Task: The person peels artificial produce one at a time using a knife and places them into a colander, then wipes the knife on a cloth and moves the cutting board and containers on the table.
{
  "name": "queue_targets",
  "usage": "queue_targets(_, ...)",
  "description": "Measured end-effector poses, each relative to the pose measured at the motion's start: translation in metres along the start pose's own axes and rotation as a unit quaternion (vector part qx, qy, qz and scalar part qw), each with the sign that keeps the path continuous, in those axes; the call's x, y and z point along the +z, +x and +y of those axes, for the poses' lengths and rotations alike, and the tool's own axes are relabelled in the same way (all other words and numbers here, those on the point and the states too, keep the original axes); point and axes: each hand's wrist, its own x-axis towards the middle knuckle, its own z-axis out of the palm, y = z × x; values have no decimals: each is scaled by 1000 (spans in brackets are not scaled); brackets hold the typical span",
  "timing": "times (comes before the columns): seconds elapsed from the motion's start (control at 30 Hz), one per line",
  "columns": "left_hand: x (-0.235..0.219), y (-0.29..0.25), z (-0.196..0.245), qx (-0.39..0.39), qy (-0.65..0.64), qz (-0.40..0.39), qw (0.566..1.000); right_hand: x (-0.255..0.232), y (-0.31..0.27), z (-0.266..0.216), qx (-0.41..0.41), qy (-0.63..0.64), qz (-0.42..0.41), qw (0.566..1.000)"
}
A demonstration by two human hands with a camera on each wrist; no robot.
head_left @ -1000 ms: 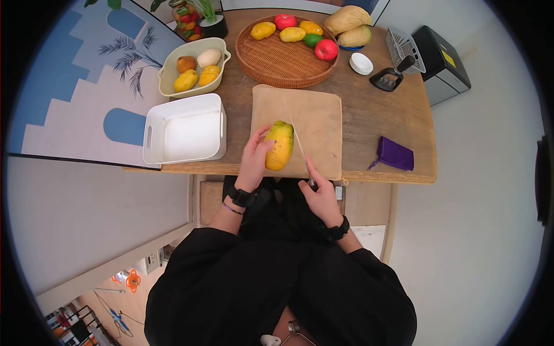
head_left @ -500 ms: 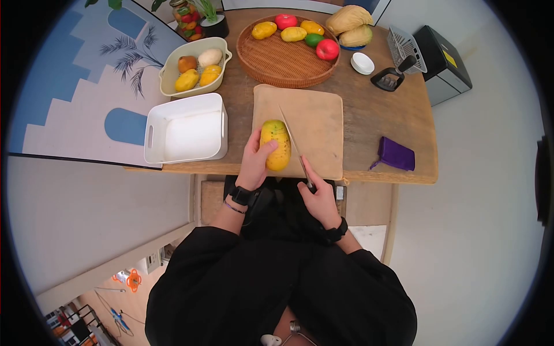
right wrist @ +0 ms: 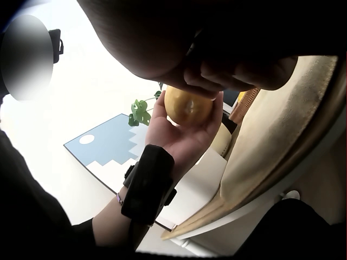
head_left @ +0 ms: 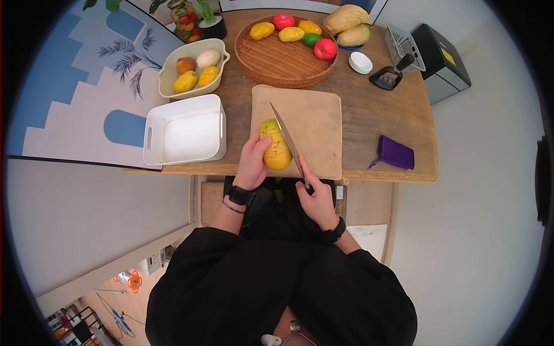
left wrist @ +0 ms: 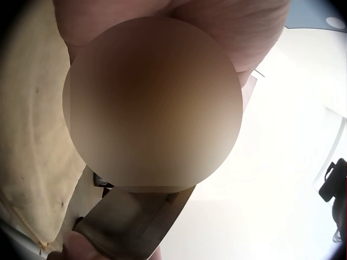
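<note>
My left hand [head_left: 251, 161] grips a yellow papaya [head_left: 279, 154], greenish at its far end and specked with dark marks, above the cutting board [head_left: 317, 127]. The thumb lies across its upper side. In my right hand [head_left: 319, 203] is the handle of a kitchen knife [head_left: 287, 135]. Its long blade slants up and left along the papaya's right side, overlapping its edge in the head view. A blurred disc hides most of the left wrist view, with the broad blade [left wrist: 135, 222] showing below it. In the right wrist view, the papaya [right wrist: 187, 108] rests in the left palm.
Left of the board stands a white bin [head_left: 187, 135], with a cream basket [head_left: 167, 81] of fruit behind. A round wicker tray [head_left: 277, 60] holds several fruits. At right are a small white bowl [head_left: 360, 63], a black peeler-like tool [head_left: 386, 79] and a purple pouch [head_left: 396, 153].
The papaya has shifted slightly left and turned in my left hand. The knife tip has swung left toward it, and the blade's flat side now shows more broadly.
</note>
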Motion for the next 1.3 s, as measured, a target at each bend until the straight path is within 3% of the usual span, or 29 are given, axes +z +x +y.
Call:
queue_targets(0.23,1,7,-5,-4,-15,58,998,-2,-4,4,20,-96,-22,995)
queue_targets(0.33,-8,8,-8,-9,-37,64,997,-2,-3,3,-28,-119,7,993)
queue_targets(0.43,-4,6,-2,-77,-56,44,995,-6,-5,-2,-4,-141,-24,990)
queue_targets(0.6,-1,6,-4,-143,-146,-28,978,-7,-3,-1,-61,-187,-33,980)
queue_targets(0.7,0,6,-6,-158,-161,-1,974,-11,0,-1,-84,-234,-40,968)
queue_targets(0.93,1,6,-6,-148,-124,11,981,-14,4,1,-90,-243,-50,964)
queue_targets(1.13,-1,5,-7,-190,-80,3,978,-22,10,1,-79,-254,-60,962)
queue_targets(1.2,5,2,-14,-134,-54,112,983,-22,14,3,-82,-244,-19,966)
queue_targets(1.23,8,-2,-10,-134,-54,112,983,-23,16,5,-81,-244,-20,966)
queue_targets(1.3,12,-7,1,-175,-36,-8,984,-26,21,11,-35,-171,5,985)
